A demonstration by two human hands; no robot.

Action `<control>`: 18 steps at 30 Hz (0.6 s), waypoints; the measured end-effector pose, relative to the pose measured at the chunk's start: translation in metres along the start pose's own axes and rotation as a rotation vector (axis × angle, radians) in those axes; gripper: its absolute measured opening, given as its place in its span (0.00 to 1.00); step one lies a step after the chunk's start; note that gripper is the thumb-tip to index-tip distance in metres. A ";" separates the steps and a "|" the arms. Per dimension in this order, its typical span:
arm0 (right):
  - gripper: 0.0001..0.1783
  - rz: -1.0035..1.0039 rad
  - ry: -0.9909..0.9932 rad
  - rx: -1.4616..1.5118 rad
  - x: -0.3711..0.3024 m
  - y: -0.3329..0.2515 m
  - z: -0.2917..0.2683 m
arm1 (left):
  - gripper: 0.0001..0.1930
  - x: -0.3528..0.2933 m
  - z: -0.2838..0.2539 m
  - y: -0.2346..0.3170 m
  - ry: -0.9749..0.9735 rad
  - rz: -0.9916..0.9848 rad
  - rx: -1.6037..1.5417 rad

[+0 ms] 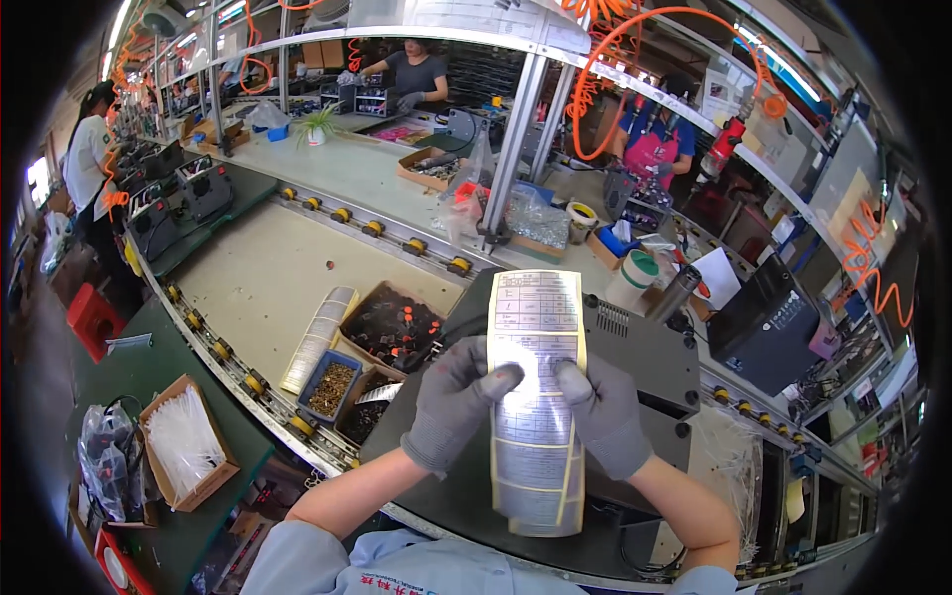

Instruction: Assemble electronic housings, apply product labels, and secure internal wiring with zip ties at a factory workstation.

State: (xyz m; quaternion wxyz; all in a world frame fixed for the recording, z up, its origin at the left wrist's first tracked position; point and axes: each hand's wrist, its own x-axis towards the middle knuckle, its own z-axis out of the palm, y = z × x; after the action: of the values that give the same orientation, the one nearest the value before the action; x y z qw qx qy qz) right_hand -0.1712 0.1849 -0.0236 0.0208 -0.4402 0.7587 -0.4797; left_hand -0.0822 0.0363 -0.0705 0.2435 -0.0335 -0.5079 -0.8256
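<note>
A long strip of printed labels (535, 431) is held up in the middle of the scene by two grey-gloved hands. The left edge is pinched by the left hand (451, 402) and the right edge by the right hand (610, 416); each grip is closed on the strip, with the thumb laid on the printed face and the other fingers largely hidden. The middle of the strip is washed out by glare, and its lower end is hung toward the near side, where more than one layer is shown. A dark case (645, 357) is seen behind and to the right. To the left, on a pale counter (248, 268), another label strip (319, 339) is laid just beside a carton (370, 358) of dark small parts, and a blue bin (317, 411) is filled with brass-coloured screws (332, 387). Farther left, on a green counter (268, 436), white cable ties (185, 441) are kept in a cardboard box (210, 486), beside a clear bag (107, 461) of dark cables. On the far side, a potted plant (317, 127) and a person in a pink apron (654, 149) can be seen.
</note>
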 end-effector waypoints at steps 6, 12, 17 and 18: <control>0.23 0.096 0.017 -0.116 -0.016 0.016 -0.003 | 0.10 -0.010 -0.016 -0.028 0.268 0.035 0.110; 0.24 0.034 0.091 -0.131 -0.018 0.029 -0.007 | 0.08 -0.002 -0.064 -0.007 0.534 0.089 0.288; 0.23 0.164 0.068 0.065 -0.018 0.032 -0.004 | 0.14 0.005 -0.131 -0.012 0.728 0.347 1.169; 0.23 0.189 0.072 0.080 -0.019 0.029 -0.001 | 0.16 0.001 -0.123 -0.011 0.852 0.453 1.597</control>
State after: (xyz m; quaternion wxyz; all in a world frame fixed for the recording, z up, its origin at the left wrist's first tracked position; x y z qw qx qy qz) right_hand -0.1793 0.2031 -0.0519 0.0564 -0.3478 0.7775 -0.5208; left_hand -0.0642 -0.0653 -0.1381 0.5155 0.3513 -0.7742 -0.1072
